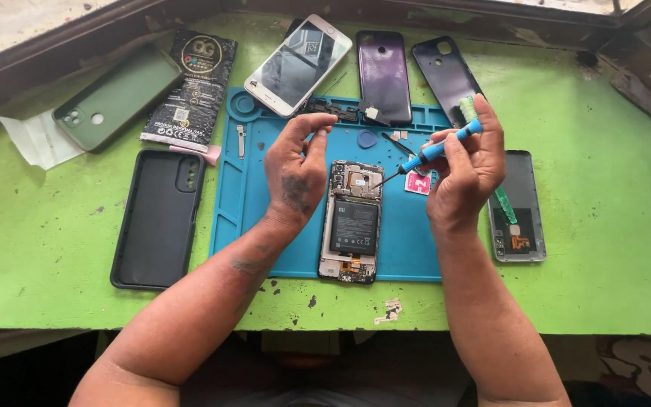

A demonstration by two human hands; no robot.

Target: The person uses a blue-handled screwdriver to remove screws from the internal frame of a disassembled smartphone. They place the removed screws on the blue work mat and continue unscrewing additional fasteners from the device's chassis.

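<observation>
From the head view you are at the screw-work stage: your right hand (465, 177) pinches the blue screwdriver (435, 151), its tip just over the top of the opened phone (352, 222) lying mid-mat on the blue mat (227, 203), while your left hand (297, 162) hovers, fingers curled together on what may be a screw — too small to tell. Next comes a steady, upright tip. Counted on the green table (39, 249): two dark cases, two back covers, one white-fronted phone, one grey frame.

The worn green table (604, 226) carries a blue work mat (265, 226) beneath the fingers (318, 124), two dark phone cases (158, 218) and a black packet (194, 87) beyond the left-hand fingers, and phone back covers (446, 71) past both hands' fingers.
</observation>
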